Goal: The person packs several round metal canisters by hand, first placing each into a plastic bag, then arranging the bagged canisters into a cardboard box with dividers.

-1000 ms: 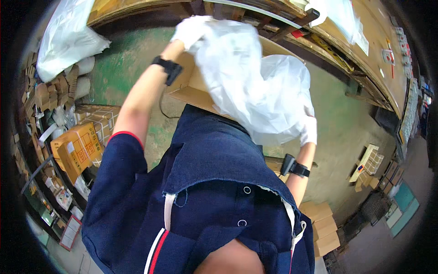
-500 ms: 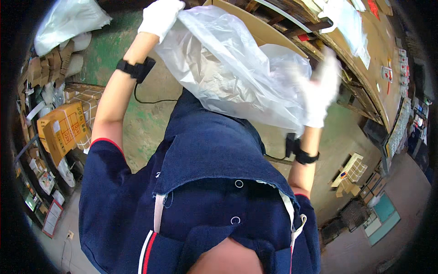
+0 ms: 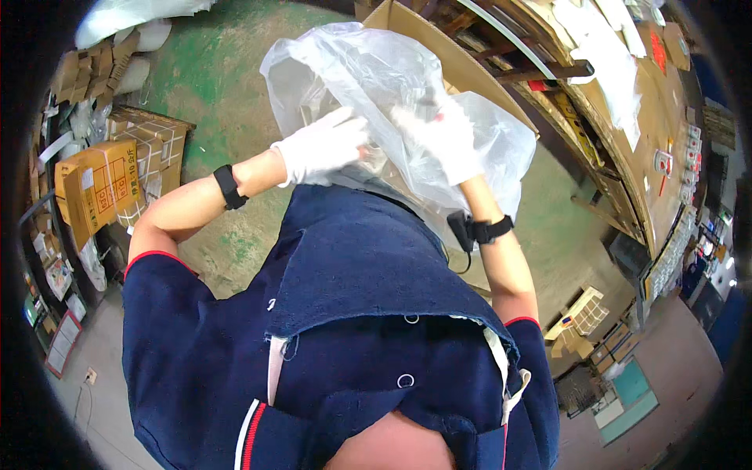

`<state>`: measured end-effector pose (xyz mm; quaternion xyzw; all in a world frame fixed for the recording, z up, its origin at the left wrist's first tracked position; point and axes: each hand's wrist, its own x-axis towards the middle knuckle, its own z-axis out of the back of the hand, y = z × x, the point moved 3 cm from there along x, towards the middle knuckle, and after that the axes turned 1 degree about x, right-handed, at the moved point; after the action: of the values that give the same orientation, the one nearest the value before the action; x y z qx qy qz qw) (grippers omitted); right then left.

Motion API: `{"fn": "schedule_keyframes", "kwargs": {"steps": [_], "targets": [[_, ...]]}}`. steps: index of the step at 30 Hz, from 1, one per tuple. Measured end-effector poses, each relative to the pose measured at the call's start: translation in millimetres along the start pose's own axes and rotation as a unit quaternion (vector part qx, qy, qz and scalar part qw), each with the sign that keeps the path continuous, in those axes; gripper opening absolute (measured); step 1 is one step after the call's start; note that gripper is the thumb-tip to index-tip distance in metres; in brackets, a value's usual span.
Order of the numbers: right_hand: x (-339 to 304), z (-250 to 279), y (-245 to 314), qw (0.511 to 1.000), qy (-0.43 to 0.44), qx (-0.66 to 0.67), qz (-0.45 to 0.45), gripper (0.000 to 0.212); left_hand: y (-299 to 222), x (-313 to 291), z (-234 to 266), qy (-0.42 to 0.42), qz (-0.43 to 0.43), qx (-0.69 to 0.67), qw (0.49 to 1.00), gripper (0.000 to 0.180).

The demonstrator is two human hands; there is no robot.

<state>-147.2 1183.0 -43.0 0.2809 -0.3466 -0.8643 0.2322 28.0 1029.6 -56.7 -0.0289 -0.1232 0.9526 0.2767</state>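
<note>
A large clear plastic bag (image 3: 384, 70) lines a cardboard carton (image 3: 423, 35) in front of me and spills over its near side in loose folds. My left hand (image 3: 323, 149), in a white glove, is over the bag's near left part, fingers stretched to the right and somewhat apart. On the other side of the bag's middle fold is my right hand (image 3: 445, 142), gloved too, a little blurred, its thumb apart from the fingers. Neither hand shows a clear grip on the plastic. Pale contents show dimly through the bag; their kind is hidden.
A wooden workbench (image 3: 627, 157) with white sheets (image 3: 607, 70) and small cans (image 3: 663, 162) runs along the right. Strapped cartons (image 3: 98, 188) and a loaded shelf stand at left. More plastic sheeting (image 3: 133, 16) lies far left. A strapped bundle (image 3: 583, 317) rests on the floor at right.
Both hands have come inward from the bag's far left and right edges to its middle. The left hand has let go of the bag's edge, and the plastic has spread and settled lower.
</note>
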Motion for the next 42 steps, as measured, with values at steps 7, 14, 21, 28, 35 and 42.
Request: {"fn": "schedule_keyframes", "kwargs": {"steps": [7, 14, 21, 28, 35, 42], "targets": [[-42, -75, -41, 0.869, -0.043, -0.449, 0.204, 0.084, 37, -29, -47, 0.158, 0.096, 0.009, 0.983, 0.024], [27, -63, -136, 0.962, 0.000, -0.261, 0.074, 0.033, -12, -13, -14, -0.070, 0.101, -0.203, 0.972, 0.015], [118, 61, -194, 0.920, -0.029, -0.338, 0.196, 0.028, -19, -58, -54, 0.097, 0.322, -0.135, 0.932, 0.016], [0, 21, 14, 0.962, -0.059, -0.142, 0.226, 0.062, -21, -61, -20, -0.087, 0.384, -0.139, 0.909, 0.014], [15, -13, -12, 0.976, 0.126, -0.169, 0.053, 0.045, -26, -5, -4, -0.131, 0.240, -0.138, 0.952, 0.047], [72, 31, -62, 0.993, 0.114, 0.000, 0.011, 0.030, 4, 50, -71, 0.039, 0.272, -0.167, 0.947, 0.040]]}}
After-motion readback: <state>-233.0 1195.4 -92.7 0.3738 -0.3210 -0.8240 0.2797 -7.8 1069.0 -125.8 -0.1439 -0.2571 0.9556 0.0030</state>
